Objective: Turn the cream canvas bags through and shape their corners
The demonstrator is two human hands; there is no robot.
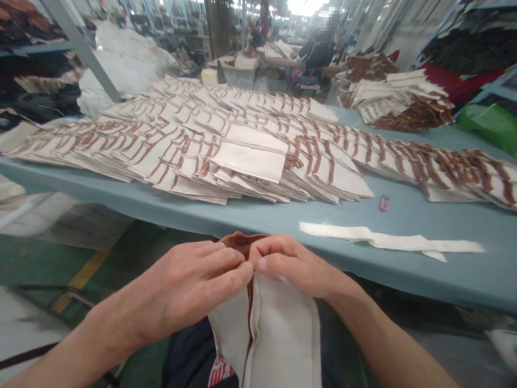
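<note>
A sewn fabric piece (285,328), off-white with a brown layer showing along its seam and at its top, hangs over my lap in front of the table edge. My left hand (202,275) pinches the top of the seam from the left. From the other side my right hand (288,261) grips the same spot, thumb and forefinger bent together. The fingertips of both hands almost meet there and hide the exact point they hold.
Many similar white-and-brown pieces (250,151) lie in overlapping rows on the blue-covered table (278,218). Small pink thread snips (384,203) and a white fabric strip (388,238) lie at right. Behind are a stacked pile (404,99), a green bag (490,126) and a seated person (319,54).
</note>
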